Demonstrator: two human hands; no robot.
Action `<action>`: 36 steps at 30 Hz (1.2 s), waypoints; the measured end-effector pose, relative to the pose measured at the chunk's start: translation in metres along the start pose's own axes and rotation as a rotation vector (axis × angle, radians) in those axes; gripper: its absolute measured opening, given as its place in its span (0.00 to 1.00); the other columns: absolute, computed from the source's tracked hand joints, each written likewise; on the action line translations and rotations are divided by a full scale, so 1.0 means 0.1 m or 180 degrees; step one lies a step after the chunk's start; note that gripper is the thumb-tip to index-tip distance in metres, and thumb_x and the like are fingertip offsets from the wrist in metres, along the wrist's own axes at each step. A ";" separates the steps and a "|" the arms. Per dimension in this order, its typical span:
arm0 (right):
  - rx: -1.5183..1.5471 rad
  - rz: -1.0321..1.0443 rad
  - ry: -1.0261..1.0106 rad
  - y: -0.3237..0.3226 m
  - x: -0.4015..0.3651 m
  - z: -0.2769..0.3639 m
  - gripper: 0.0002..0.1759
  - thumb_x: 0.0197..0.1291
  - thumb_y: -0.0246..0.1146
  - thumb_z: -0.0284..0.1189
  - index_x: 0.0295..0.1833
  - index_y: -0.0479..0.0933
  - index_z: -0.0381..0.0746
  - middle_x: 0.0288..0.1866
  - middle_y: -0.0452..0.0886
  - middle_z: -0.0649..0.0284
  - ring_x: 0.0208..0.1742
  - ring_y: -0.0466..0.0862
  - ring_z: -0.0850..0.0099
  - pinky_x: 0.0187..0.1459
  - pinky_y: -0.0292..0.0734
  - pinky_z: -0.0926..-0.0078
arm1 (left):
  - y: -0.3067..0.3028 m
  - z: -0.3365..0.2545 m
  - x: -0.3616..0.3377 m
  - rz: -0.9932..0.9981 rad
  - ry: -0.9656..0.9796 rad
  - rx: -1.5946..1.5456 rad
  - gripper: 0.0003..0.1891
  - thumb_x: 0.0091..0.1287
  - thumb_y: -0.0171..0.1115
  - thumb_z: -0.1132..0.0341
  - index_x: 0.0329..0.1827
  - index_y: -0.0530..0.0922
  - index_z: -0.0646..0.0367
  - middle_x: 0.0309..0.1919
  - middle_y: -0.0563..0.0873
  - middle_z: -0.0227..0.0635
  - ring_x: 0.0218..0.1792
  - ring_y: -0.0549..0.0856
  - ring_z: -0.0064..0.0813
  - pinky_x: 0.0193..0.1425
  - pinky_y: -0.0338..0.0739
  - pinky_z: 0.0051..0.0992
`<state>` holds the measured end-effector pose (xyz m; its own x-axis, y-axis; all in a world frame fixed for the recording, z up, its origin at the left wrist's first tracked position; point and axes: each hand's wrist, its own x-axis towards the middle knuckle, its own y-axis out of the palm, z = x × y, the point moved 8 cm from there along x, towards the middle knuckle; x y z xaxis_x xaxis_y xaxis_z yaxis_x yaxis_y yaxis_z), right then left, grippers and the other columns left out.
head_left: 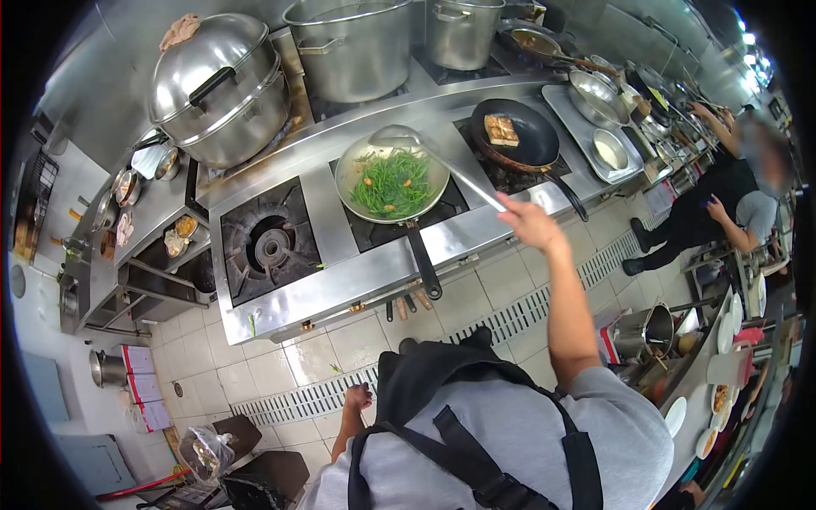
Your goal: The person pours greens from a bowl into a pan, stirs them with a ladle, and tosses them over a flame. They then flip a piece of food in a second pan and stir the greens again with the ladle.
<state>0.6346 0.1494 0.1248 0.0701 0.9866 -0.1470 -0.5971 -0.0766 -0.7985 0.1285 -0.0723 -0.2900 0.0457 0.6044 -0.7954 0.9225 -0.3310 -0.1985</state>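
Green stems [391, 185] sit in the steel pan [350, 166] mid-stove [340, 280]. Right hand [529, 223] is clamped round the tail end of the ladle [406, 136], whose bowl hangs over the pan's far rim; left hand [359, 398] dangles low, can't tell if it's curled. Risk imo: the pan handle [422, 263] sticks out past the stove's front edge, so one hip bump could dump the lot.

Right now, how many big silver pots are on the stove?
3. A domed-lid round steel pot stands back left, a tall steel stockpot in the middle, and a second steel stockpot to its right. More may be hidden farther along.
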 end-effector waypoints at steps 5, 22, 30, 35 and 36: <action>-0.0101 0.0473 -0.0518 0.27 -0.17 -0.15 0.27 0.63 0.57 0.41 0.66 0.67 0.46 0.57 0.77 0.51 0.58 0.76 0.53 0.60 0.68 0.66 | 0.09 -0.03 -0.09 0.0020 0.0299 0.0258 0.11 0.66 0.52 0.60 0.33 0.75 0.58 0.20 0.77 0.34 0.16 0.74 0.25 0.18 0.71 0.27; -0.0034 0.1254 0.0587 -0.37 -0.08 -0.57 0.26 0.64 0.58 0.40 0.65 0.68 0.44 0.54 0.78 0.50 0.57 0.78 0.57 0.56 0.70 0.66 | 1.10 -2.53 -0.46 0.1754 0.0722 -0.1793 0.30 0.68 0.48 0.41 0.51 0.72 0.64 0.39 0.80 0.37 0.40 0.81 0.31 0.45 0.78 0.29; -0.0507 0.0902 -0.0443 -1.31 -0.49 0.19 0.23 0.63 0.59 0.39 0.63 0.71 0.45 0.19 0.73 0.64 0.17 0.73 0.76 0.23 0.71 0.76 | 1.45 -4.12 -1.62 0.2123 0.1002 -0.3507 0.12 0.70 0.51 0.62 0.26 0.66 0.52 0.14 0.64 0.22 0.15 0.65 0.18 0.19 0.60 0.20; -0.0858 0.1592 0.0275 -1.72 -0.59 0.35 0.23 0.65 0.57 0.37 0.66 0.69 0.51 0.16 0.68 0.71 0.14 0.69 0.82 0.17 0.66 0.81 | 1.36 -4.22 -1.79 0.2035 0.0577 -0.3553 0.11 0.71 0.51 0.63 0.27 0.66 0.50 0.17 0.64 0.18 0.15 0.63 0.11 0.17 0.59 0.14; -0.0983 0.1518 0.0151 -1.71 -0.49 0.45 0.23 0.65 0.57 0.37 0.66 0.69 0.51 0.16 0.68 0.70 0.14 0.69 0.82 0.17 0.67 0.80 | 1.35 -4.41 -1.67 0.2102 0.0703 -0.3564 0.12 0.71 0.51 0.63 0.27 0.65 0.50 0.17 0.63 0.18 0.15 0.63 0.11 0.17 0.60 0.15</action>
<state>0.6973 0.1211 0.2953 -0.1100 0.8256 -0.5534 -0.3105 -0.5574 -0.7700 0.4147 0.1021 0.0683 0.5697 0.7014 -0.4284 0.5137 0.1031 0.8518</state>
